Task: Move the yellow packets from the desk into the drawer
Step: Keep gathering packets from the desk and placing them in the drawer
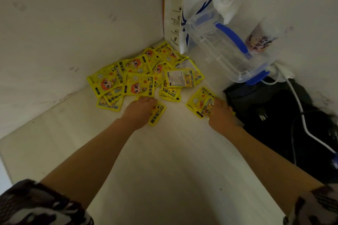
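Several yellow hand-warmer packets (139, 76) lie in a loose pile in the far corner of the white desk (164, 160). My left hand (140, 111) lies palm down at the pile's near edge, its fingers curled over one yellow packet (157, 115) that sticks out to its right. My right hand (222, 113) grips a small bunch of yellow packets (200, 101) apart from the pile, to its right. No drawer is in view.
A white coffee paper bag (190, 5) leans in the corner behind the pile. A clear plastic box with blue clips (228, 47) lies tilted at the right, beside a printed cup (259, 40). Black cloth (274, 115) with a white cable (301, 113) covers the desk's right side.
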`<action>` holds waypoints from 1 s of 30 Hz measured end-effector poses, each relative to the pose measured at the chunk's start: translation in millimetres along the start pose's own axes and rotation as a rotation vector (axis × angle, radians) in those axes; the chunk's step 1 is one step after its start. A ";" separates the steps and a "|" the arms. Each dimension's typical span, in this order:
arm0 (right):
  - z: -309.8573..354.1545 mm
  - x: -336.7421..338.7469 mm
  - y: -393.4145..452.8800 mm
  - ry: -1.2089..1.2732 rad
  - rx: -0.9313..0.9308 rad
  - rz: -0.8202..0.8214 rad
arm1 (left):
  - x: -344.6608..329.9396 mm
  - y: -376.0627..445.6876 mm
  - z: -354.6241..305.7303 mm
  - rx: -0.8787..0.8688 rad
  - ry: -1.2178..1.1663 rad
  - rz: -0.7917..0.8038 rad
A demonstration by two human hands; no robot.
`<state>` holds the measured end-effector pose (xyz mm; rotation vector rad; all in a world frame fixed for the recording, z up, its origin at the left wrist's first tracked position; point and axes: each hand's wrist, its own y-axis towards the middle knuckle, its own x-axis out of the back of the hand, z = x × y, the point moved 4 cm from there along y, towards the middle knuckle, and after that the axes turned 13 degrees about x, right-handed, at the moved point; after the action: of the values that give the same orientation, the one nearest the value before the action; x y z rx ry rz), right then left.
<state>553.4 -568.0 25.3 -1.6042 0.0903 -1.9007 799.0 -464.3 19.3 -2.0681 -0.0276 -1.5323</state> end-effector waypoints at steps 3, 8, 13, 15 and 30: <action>-2.2 -0.2 4.4 -0.052 0.010 -0.012 | -2.4 0.9 1.4 -0.003 0.025 -0.035; -5.1 -7.2 1.3 -0.116 -0.004 -0.090 | -6.4 -7.5 5.3 0.052 0.130 -0.017; -2.5 -10.9 -4.6 -0.128 0.006 -0.122 | -3.0 -12.1 15.1 0.129 0.131 0.010; 2.9 -12.4 -6.0 -0.042 0.035 -0.064 | -1.7 -15.1 16.3 0.123 0.081 0.002; 23.2 35.3 53.1 -0.016 0.288 0.190 | 60.9 48.3 38.9 0.160 -0.094 -0.067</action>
<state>595.1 -620.0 38.1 -1.3659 -0.0357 -1.6707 870.3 -506.3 45.7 -2.0278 -0.2489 -1.4210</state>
